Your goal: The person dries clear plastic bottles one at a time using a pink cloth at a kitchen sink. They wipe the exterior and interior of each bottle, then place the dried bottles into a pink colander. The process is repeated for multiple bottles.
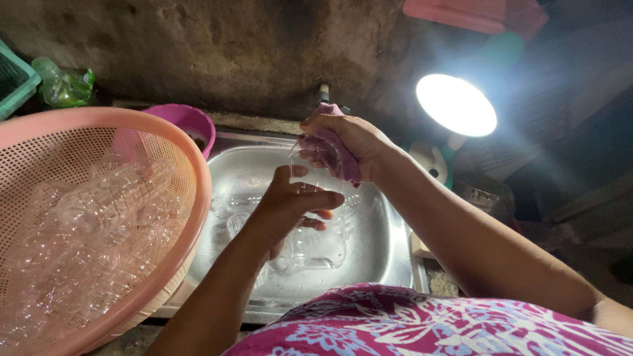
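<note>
Gripping a glass (pixel 315 173) over the sink (pixel 389 237), left hand (pixel 290 204) is steadying while right hand (pixel 349 146) is clenching a cloth (pixel 333 148); basket (pixel 191 165) is crowding left.

basket (pixel 191 165) cut off left, contents perhaps bottles

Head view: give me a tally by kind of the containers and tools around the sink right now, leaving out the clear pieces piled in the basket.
Pink mesh basket: 1
Purple bowl: 1
Steel sink: 1
Clear glass held in left hand: 1
Purple cloth in right hand: 1
Lit lamp: 1
Green plastic bottle: 1
Total: 7
</note>
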